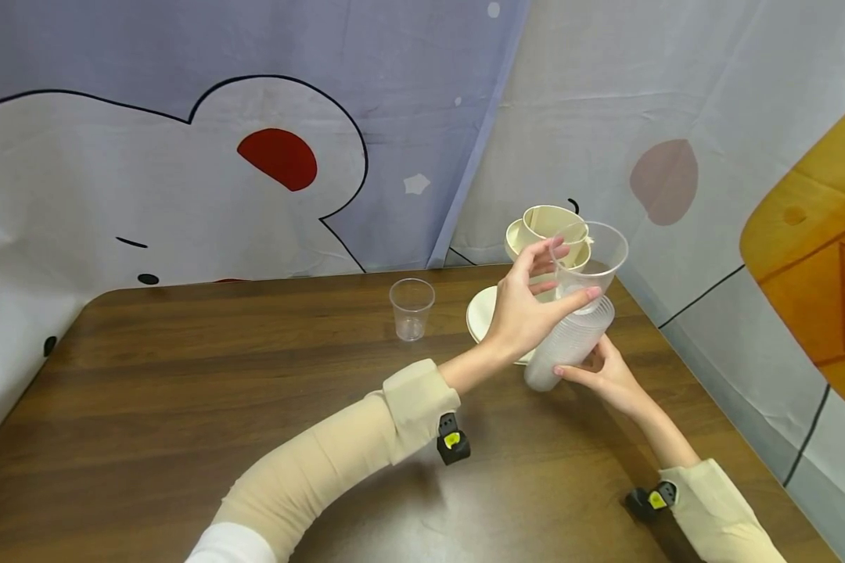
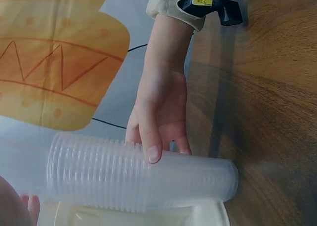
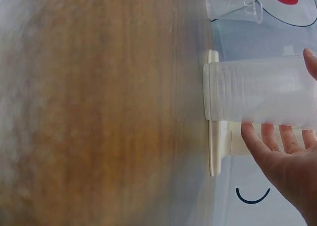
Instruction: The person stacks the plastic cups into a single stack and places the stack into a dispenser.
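In the head view my left hand (image 1: pixel 524 309) holds the top clear plastic cup (image 1: pixel 595 254), thumb on the near side and fingers at the far side. This cup sticks up out of a tilted stack of clear plastic cups (image 1: pixel 570 340). Lower down, my right hand (image 1: pixel 609 379) grips the stack, its thumb across the near side. The left wrist view shows the right thumb (image 2: pixel 152 149) on the nested cups (image 2: pixel 109 176). From the right wrist, the fingers (image 3: pixel 270 137) lie along the side of the stack (image 3: pixel 262 92).
One clear plastic cup (image 1: pixel 411 309) stands upright on the brown wooden table (image 1: pixel 253 375), left of the hands. Cream bowls (image 1: pixel 545 223) are piled behind the left hand, beside a pale plate (image 1: pixel 480 313). Printed cloth (image 1: pixel 394 117) hangs along the back and right edges.
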A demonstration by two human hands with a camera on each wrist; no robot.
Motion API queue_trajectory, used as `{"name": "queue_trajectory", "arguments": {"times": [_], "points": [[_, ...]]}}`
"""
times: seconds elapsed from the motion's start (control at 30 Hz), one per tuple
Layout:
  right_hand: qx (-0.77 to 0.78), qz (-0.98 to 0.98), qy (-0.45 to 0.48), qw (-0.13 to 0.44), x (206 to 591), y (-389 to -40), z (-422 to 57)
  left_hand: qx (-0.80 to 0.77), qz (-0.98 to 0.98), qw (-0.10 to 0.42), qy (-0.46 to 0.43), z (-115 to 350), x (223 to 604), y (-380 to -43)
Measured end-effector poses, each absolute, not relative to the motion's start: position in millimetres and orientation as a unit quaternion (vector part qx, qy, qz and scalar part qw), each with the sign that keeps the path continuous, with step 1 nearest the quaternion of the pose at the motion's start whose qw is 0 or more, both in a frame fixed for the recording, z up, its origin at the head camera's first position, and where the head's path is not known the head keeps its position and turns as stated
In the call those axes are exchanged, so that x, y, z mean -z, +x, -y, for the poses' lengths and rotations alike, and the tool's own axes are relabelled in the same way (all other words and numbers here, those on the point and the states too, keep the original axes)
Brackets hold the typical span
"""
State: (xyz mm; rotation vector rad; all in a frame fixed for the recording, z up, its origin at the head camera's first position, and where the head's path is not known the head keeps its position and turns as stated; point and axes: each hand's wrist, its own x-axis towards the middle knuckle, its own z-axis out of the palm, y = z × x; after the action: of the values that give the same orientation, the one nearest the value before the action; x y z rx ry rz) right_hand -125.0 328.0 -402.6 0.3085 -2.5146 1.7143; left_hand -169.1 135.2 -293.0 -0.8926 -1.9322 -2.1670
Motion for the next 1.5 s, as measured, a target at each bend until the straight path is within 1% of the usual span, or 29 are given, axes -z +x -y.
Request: {"name": "queue_trajectory", "arguments": {"times": [0.33, 0.57, 0.73, 1.13, 1.5], "points": [[-0.564, 0.818, 0.103, 0.043, 403, -125, -329, 0.704, 0.646, 0.023, -0.294, -141, 298, -169], [-0.569, 0.815, 0.097, 0.04, 403, -123, -329, 0.671, 0.677, 0.037, -0.3, -143, 300, -169], [-0.565, 0.818, 0.098, 0.039, 403, -124, -328, 0.65, 0.702, 0.043, -0.289, -140, 304, -169], [-0.563, 0.818, 0.11, 0.052, 403, -125, -327, 0.635, 0.72, 0.031, -0.278, -138, 309, -171], [-0.578, 0.805, 0.126, 0.05, 402, -126, -325, 0.615, 0.739, 0.015, -0.274, -138, 312, -171]]}}
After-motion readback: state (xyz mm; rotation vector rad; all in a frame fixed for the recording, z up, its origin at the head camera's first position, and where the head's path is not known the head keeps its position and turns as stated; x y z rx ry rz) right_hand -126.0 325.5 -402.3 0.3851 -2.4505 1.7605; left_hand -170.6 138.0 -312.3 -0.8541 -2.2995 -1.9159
